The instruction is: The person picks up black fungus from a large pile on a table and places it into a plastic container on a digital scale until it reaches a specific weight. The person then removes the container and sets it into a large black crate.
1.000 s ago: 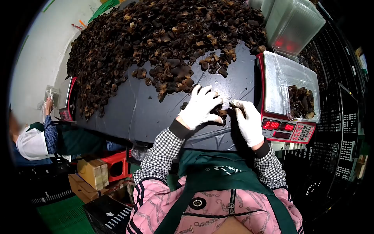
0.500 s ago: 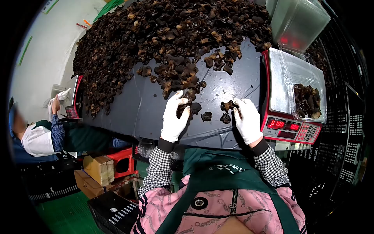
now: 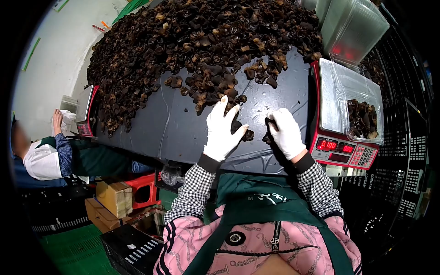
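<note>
A large heap of dark brown wood ear mushrooms [image 3: 192,46] spreads over the far side of the table. My left hand [image 3: 222,130], in a white glove, lies palm down at the near edge of the heap with its fingers spread and thumb apart. Loose wood ear pieces [image 3: 248,135] show beside its thumb; whatever lies beneath the palm is hidden. My right hand [image 3: 285,133], also gloved in white, pinches a small dark wood ear piece between thumb and fingers, just above the table. Another small piece [image 3: 266,138] lies right below those fingertips.
On the right, a red scale [image 3: 339,149] reads 0.100 and bears an open clear plastic box [image 3: 355,94] with wood ear mushrooms inside. Stacked clear boxes [image 3: 355,32] stand behind it. At the left, a co-worker [image 3: 43,158] is beside another red scale [image 3: 87,112].
My left hand has moved right and slightly forward, its fingers opening out. My right hand has shifted slightly left and forward, its fingers curled over the piece.
</note>
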Motion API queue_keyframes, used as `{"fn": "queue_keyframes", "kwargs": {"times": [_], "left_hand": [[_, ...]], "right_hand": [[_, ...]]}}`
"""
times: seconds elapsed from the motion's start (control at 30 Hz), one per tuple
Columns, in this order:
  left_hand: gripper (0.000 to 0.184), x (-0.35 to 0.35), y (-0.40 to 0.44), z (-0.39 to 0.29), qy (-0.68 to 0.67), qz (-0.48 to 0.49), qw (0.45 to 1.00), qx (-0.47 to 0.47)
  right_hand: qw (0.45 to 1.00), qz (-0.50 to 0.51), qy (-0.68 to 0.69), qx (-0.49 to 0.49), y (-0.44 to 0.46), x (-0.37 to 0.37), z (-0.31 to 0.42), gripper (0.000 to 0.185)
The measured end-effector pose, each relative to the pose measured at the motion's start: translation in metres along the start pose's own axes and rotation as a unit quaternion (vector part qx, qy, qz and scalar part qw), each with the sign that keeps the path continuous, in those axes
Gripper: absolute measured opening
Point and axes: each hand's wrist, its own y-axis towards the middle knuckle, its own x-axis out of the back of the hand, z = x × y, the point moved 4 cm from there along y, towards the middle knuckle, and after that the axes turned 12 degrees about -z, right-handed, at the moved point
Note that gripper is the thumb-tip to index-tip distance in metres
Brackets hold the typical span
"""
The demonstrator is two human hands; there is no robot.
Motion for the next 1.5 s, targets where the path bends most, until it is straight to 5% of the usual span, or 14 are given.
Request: {"fn": "queue_keyframes", "kwargs": {"times": [0.07, 0.17, 0.27, 0.33, 0.4, 0.5, 0.6, 0.67, 0.77, 0.97, 1.13, 1.23, 1.37, 1.5], "left_hand": [[0.071, 0.008, -0.009, 0.005, -0.044, -0.023, 0.998, 0.036], [0.076, 0.023, -0.024, 0.015, -0.063, -0.073, 0.994, 0.049], [0.08, 0.029, -0.026, 0.02, -0.069, -0.057, 0.994, 0.064], [0.081, 0.031, -0.019, 0.015, 0.0, -0.017, 0.999, 0.042], [0.077, 0.024, -0.01, 0.01, 0.009, -0.008, 1.0, 0.025], [0.065, 0.007, 0.0, 0.005, -0.001, -0.01, 1.0, 0.017], [0.053, -0.002, -0.002, 0.003, 0.039, -0.023, 0.999, -0.022], [0.037, 0.001, -0.005, 0.003, 0.016, -0.063, 0.998, -0.016], [0.031, 0.012, -0.022, 0.005, -0.002, -0.134, 0.991, -0.005], [0.027, 0.036, -0.055, 0.011, 0.008, -0.192, 0.98, 0.045], [0.026, 0.043, -0.06, 0.017, -0.015, -0.181, 0.981, 0.067], [0.029, 0.044, -0.056, 0.02, -0.035, -0.178, 0.98, 0.082], [0.048, 0.043, -0.052, 0.02, -0.048, -0.133, 0.984, 0.109], [0.057, 0.045, -0.054, 0.019, 0.009, -0.107, 0.992, 0.059]], "right_hand": [[0.997, -0.048, 0.051, -0.046, -0.002, 0.009, -0.001, 0.026], [0.934, -0.038, 0.205, -0.29, -0.019, 0.022, -0.01, 0.02], [0.714, -0.013, 0.505, -0.485, -0.026, 0.031, 0.003, 0.027], [0.661, -0.012, 0.584, -0.471, -0.025, 0.035, 0.017, 0.043], [0.605, -0.032, 0.605, -0.517, -0.021, 0.037, 0.028, 0.031], [0.628, -0.027, 0.59, -0.507, -0.028, 0.034, 0.015, 0.019], [0.829, 0.043, 0.259, -0.493, -0.034, 0.04, 0.007, 0.021], [0.947, 0.008, 0.122, -0.295, -0.031, 0.038, 0.015, 0.017], [0.99, 0.037, 0.012, -0.136, -0.029, 0.031, 0.031, 0.039], [0.99, 0.098, -0.098, 0.001, -0.039, 0.011, 0.028, 0.028], [0.982, 0.026, 0.115, -0.146, -0.036, 0.014, 0.018, 0.01], [0.815, 0.108, 0.314, -0.475, -0.029, 0.018, 0.014, 0.011], [0.655, 0.016, 0.515, -0.553, -0.021, 0.011, 0.02, 0.002], [0.805, 0.105, 0.354, -0.464, -0.016, -0.003, 0.026, 0.002]]}}
